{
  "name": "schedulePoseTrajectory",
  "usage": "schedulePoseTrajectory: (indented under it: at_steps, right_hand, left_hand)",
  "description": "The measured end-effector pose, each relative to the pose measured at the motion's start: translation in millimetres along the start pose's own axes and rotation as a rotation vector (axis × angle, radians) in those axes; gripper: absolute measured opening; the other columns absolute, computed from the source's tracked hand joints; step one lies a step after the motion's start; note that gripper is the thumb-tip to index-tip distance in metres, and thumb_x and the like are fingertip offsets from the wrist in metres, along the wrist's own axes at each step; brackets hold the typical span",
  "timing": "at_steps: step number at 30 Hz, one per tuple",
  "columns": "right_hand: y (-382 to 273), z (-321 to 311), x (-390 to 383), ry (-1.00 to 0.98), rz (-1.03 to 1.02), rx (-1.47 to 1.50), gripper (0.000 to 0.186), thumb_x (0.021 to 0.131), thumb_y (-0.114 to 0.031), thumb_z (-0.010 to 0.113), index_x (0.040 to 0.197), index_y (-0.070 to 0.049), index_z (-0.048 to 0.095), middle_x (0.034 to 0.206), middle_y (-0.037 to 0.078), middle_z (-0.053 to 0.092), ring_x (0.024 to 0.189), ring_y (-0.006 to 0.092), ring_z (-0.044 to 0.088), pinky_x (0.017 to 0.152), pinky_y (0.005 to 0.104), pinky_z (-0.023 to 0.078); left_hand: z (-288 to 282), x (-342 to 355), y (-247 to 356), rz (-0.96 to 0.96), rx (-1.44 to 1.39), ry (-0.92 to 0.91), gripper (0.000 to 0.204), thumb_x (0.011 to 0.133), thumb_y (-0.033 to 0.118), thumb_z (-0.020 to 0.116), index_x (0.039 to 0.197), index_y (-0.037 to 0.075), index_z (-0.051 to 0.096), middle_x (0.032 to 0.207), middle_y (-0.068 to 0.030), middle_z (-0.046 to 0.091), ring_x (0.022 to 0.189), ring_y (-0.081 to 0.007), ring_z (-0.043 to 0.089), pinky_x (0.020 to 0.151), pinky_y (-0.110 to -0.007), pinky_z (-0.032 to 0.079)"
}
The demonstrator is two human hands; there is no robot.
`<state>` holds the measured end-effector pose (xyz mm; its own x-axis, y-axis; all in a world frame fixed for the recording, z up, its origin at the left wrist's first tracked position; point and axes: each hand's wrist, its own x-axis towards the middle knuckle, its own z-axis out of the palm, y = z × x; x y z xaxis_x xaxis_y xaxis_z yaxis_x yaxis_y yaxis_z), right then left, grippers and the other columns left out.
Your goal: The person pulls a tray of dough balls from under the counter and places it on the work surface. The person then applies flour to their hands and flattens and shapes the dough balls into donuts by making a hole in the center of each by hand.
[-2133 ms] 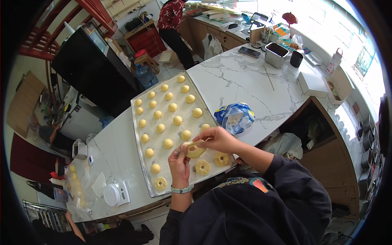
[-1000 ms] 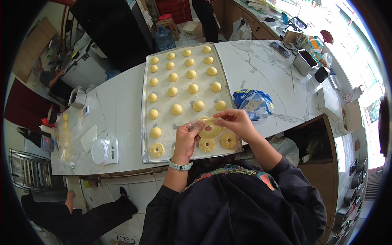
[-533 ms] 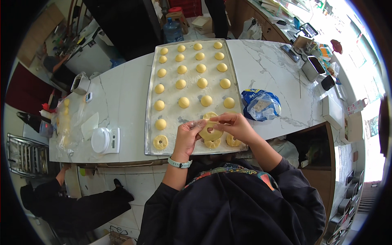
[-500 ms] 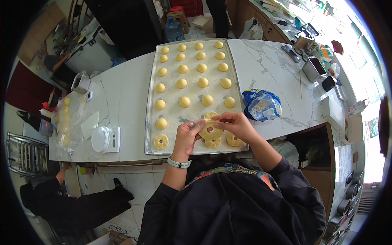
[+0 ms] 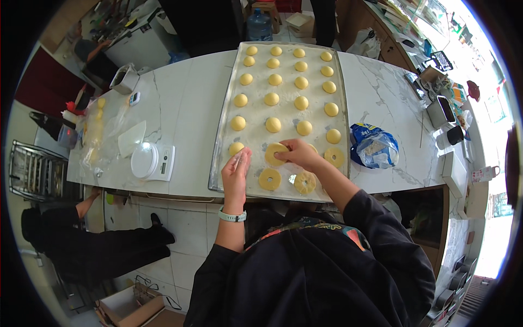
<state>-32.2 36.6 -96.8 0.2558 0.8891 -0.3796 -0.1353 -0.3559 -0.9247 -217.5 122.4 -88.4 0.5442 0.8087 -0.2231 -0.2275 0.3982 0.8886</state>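
My right hand [image 5: 293, 153] is closed in a pinch on a pale yellow dough ring [image 5: 272, 155] over the lower part of the floured metal tray [image 5: 222, 143]. To its left, my left hand [image 5: 236, 175] has its fingers pressed together beside a dough ball [image 5: 236, 148]; anything between them is too small to tell. Nearer me lie a dough ring [image 5: 269, 179] and a rougher one [image 5: 304, 182]; another ring [image 5: 334, 157] sits by the right rim. Rows of smooth round dough balls [image 5: 301, 102] cover the rest of the tray.
A white scale [image 5: 153, 162] and plastic-covered dough [image 5: 92, 136] stand left on the marble counter [image 5: 185, 98]. A blue bag [image 5: 375, 147] and steel container [image 5: 441, 113] are right. A co-worker in black [image 5: 92, 242] is lower left, another person [image 5: 87, 52] upper left.
My hands, which were both pinching one dough ring, have parted: my left to the left, my right on a ring over the tray. The view has shifted, moving the tray rightward and up in the picture.
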Motion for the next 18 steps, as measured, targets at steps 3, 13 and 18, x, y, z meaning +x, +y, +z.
schedulePoseTrajectory:
  at_steps: [3,13,18]
  right_hand:
    - [3.2,-1.4,16.5,0.040,-0.189,-0.242,0.035,0.077,-0.010,0.065,0.109,0.002,0.059,0.088,0.008,0.065,0.078,0.0134,0.060,0.069,0.0278,0.048]
    - [-61.0,-105.4,-175.2,0.697,-0.082,-0.887,0.016,0.074,-0.009,0.061,0.086,0.000,0.066,0.063,0.016,0.060,0.057,0.0270,0.059,0.059,0.0339,0.047]
    - [14.4,-155.2,-170.9,0.823,-0.094,-1.105,0.024,0.071,0.004,0.049,0.092,0.003,0.063,0.090,0.024,0.060,0.087,0.0395,0.056,0.077,0.0404,0.045]
  left_hand:
    - [-2.3,6.1,-4.8,-0.018,0.202,-0.012,0.034,0.088,0.006,0.054,0.118,-0.007,0.050,0.120,-0.0165,0.053,0.114,-0.0212,0.051,0.098,-0.031,0.040]
    - [6.4,23.2,-19.0,0.311,0.868,-0.212,0.065,0.067,0.000,0.070,0.125,-0.004,0.042,0.124,-0.0225,0.049,0.116,-0.0306,0.049,0.097,-0.036,0.040]
    - [25.9,38.0,-16.4,0.413,1.056,-0.344,0.066,0.063,0.002,0.074,0.122,-0.003,0.046,0.122,-0.0210,0.050,0.113,-0.0336,0.049,0.096,-0.036,0.041]
